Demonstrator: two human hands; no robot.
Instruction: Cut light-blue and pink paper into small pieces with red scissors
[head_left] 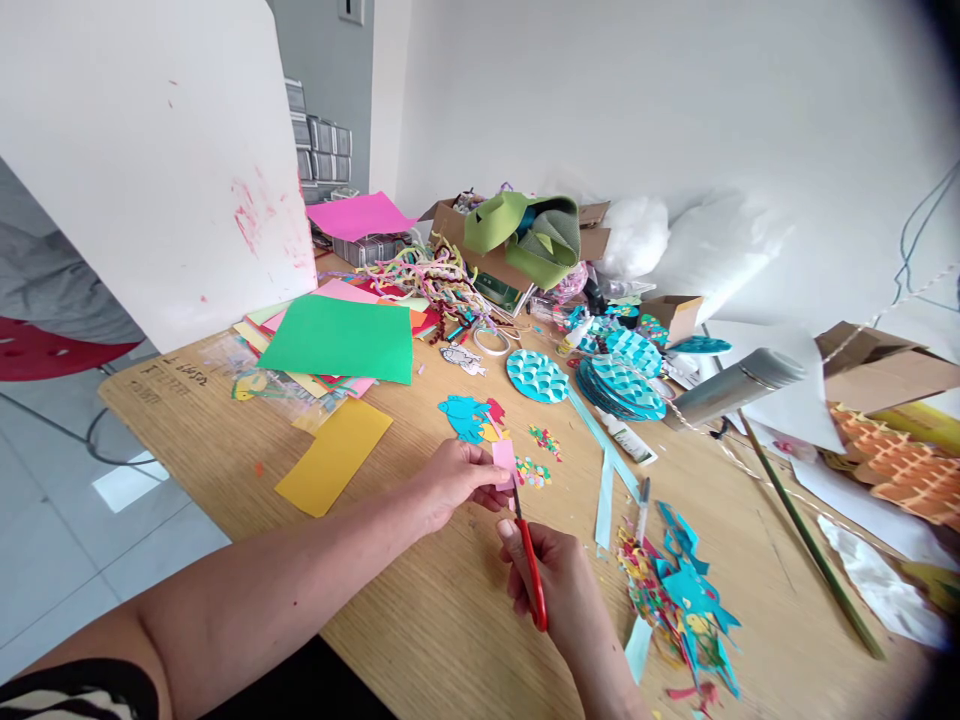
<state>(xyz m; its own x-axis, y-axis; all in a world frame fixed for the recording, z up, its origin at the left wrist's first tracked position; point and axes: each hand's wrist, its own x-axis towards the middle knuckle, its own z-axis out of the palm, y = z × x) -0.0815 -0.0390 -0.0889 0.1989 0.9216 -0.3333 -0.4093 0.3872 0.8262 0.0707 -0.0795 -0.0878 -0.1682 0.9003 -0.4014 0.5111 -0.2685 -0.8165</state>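
Observation:
My left hand point(454, 480) pinches a small pink piece of paper point(503, 455) above the wooden table point(420, 640). My right hand point(559, 585) grips red-handled scissors point(531, 570), whose blades meet the lower edge of the pink piece. Just beyond the hands lie a blue paper fish point(466, 415) and little piles of coloured paper bits point(534, 470). A heap of blue and multicoloured paper scraps point(679, 595) lies to the right of my right hand.
A green sheet point(341, 340) tops a stack of coloured paper at the left, with a yellow sheet point(334, 455) nearer me. Blue scalloped paper discs point(536, 375), a glue bottle point(626, 437), a metal tube point(731, 385), cardboard boxes point(517, 255) and a white board point(150, 150) crowd the back.

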